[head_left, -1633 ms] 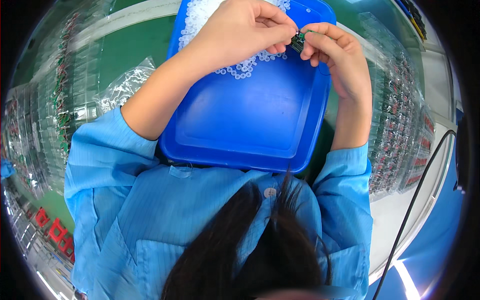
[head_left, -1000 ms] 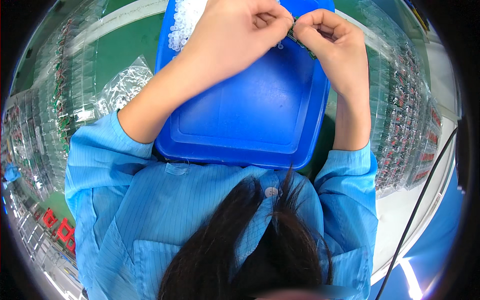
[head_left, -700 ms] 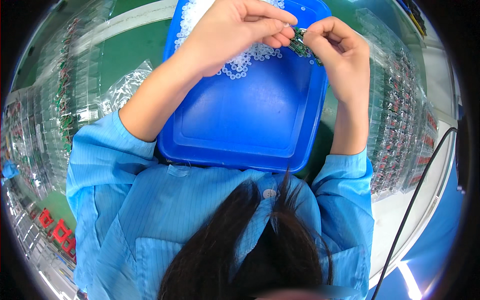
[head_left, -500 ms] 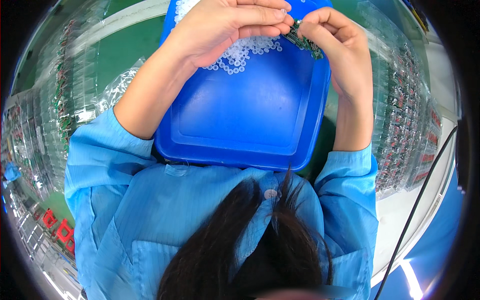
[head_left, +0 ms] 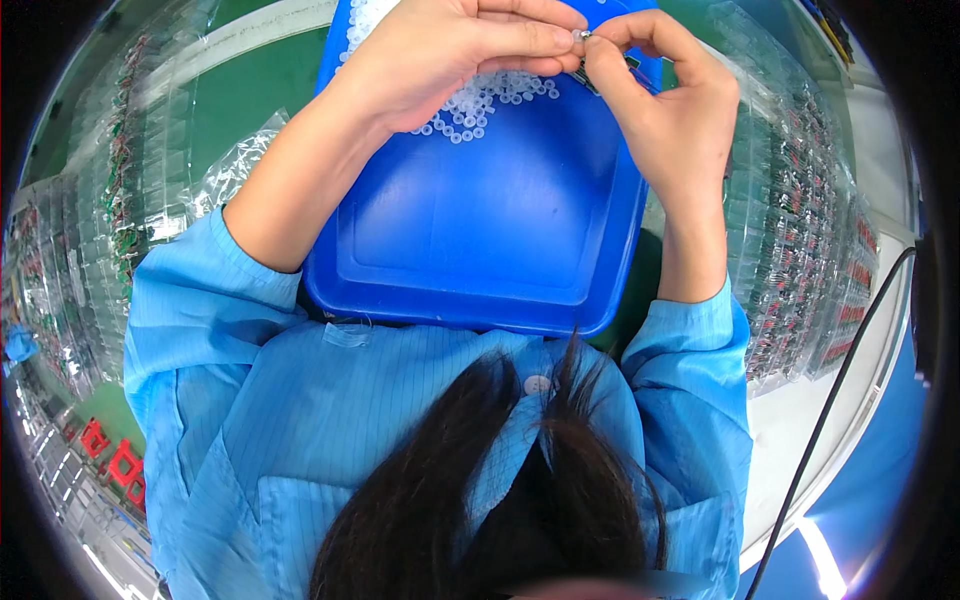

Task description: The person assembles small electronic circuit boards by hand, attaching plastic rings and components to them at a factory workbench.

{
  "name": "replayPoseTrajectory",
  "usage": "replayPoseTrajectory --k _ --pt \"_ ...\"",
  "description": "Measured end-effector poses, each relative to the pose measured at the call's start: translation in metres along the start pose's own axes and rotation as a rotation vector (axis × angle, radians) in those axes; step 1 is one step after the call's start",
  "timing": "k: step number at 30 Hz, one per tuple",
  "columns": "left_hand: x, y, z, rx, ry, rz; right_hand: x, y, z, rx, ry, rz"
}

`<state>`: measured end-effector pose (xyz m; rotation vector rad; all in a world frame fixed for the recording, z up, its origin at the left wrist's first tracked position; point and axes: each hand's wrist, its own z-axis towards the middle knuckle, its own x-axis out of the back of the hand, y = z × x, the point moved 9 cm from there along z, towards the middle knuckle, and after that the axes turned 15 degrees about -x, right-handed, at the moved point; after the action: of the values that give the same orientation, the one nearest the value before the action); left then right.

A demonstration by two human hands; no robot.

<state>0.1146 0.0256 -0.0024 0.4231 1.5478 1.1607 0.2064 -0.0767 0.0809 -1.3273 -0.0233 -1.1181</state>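
Observation:
Above the far part of a blue plastic tray, my two hands meet at the fingertips. My left hand comes from the left, its fingers pinched on a small translucent white spacer. Opposite it, my right hand grips a small green circuit board, mostly hidden behind the thumb and fingers. A tiny shiny metal part shows at the right fingertips, touching or close beside the spacer. Loose translucent white spacers are heaped in the tray under my left hand.
Clear plastic packs of circuit boards lie along the right side, and more packs stand at the left. A crumpled clear bag is left of the tray. A black cable runs down the right. Red stools show at lower left.
My right hand has turned the circuit board, so less of it shows now. The right fingertips have come closer to the left ones, and the metal part has come beside the spacer.

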Motion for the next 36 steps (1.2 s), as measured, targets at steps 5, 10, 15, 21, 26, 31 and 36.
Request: replayPoseTrajectory --k 5,10,15,21,26,31,36 --pt "-0.008 0.015 -0.004 -0.181 0.056 0.252 0.000 -0.022 -0.007 0.075 0.067 -0.256" --pt "-0.005 0.012 -0.005 -0.242 0.073 0.243 0.003 -0.030 -0.010 0.252 0.112 -0.294" --pt "-0.010 0.016 -0.007 -0.227 0.072 0.272 0.003 -0.013 -0.006 0.153 0.066 -0.119" --pt "-0.010 0.024 -0.004 -0.289 0.025 0.378 0.005 -0.021 -0.012 0.085 0.121 -0.210" --pt "-0.002 0.004 0.000 -0.147 0.007 0.174 0.005 0.002 -0.007 -0.117 0.070 -0.024" --pt "-0.007 0.003 -0.002 -0.086 -0.028 0.057 0.002 0.010 -0.005 -0.213 0.040 0.027" --pt "-0.004 0.002 -0.003 -0.078 -0.012 0.109 0.000 -0.007 -0.009 -0.112 0.108 -0.160"
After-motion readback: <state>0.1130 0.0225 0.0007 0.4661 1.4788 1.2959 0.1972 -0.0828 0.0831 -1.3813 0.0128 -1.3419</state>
